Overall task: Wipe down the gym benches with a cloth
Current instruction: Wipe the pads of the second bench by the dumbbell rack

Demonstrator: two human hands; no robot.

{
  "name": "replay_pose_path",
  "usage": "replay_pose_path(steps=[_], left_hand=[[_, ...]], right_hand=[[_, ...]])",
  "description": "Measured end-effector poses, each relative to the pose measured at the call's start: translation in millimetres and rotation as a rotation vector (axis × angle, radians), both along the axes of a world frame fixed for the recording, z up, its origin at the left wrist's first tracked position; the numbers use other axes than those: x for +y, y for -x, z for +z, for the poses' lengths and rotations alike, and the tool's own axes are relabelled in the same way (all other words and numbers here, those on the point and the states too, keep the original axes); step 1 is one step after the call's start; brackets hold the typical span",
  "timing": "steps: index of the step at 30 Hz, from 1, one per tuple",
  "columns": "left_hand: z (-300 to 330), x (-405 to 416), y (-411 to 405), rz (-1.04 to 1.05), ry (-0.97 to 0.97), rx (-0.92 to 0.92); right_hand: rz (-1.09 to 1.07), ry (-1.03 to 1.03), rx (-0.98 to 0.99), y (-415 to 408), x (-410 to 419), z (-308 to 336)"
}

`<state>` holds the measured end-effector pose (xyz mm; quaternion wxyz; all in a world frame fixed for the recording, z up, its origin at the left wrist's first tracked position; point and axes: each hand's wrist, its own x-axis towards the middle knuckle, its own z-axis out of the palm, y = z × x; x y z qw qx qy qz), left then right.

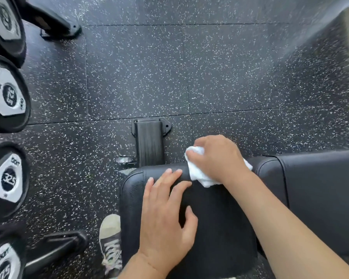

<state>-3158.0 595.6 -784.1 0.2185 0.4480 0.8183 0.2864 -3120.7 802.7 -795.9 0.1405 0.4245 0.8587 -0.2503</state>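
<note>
A black padded gym bench fills the lower middle: its seat pad [220,228] lies under my hands and a second pad [320,188] runs off to the right. My right hand [218,158] grips a crumpled white cloth [197,174] and presses it on the far edge of the seat pad. My left hand [165,214] rests flat on the seat pad with fingers spread, just left of the cloth.
The bench's black foot [149,141] stands on the speckled rubber floor [169,67] beyond the pad. A rack of dumbbells [8,97] lines the left edge, with its feet at top left and bottom left. My shoe [111,244] stands beside the bench.
</note>
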Motion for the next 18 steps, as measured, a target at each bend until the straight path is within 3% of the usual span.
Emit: replay_pose_path(steps=[3, 8, 11, 15, 18], left_hand=[[8.3, -11.5, 19.3, 0.079, -0.044, -0.124], [5.2, -48.3, 53.9, 0.148, 0.041, -0.031], [-4.0, -57.8, 55.3, 0.107, -0.006, -0.047], [-19.5, -58.3, 42.5, 0.179, -0.042, -0.054], [-30.6, -60.7, 37.7, 0.185, -0.065, -0.023]], right_hand=[[0.059, 0.064, 0.004, 38.4, -27.4, 0.1], [0.078, 0.127, 0.016, 85.8, -67.6, -2.7], [0.037, 0.107, 0.000, 68.2, -58.2, -0.2], [-0.137, 0.073, -0.218, 0.4, 8.7, 13.8], [-0.232, 0.157, -0.268, -14.4, 31.5, 17.0]])
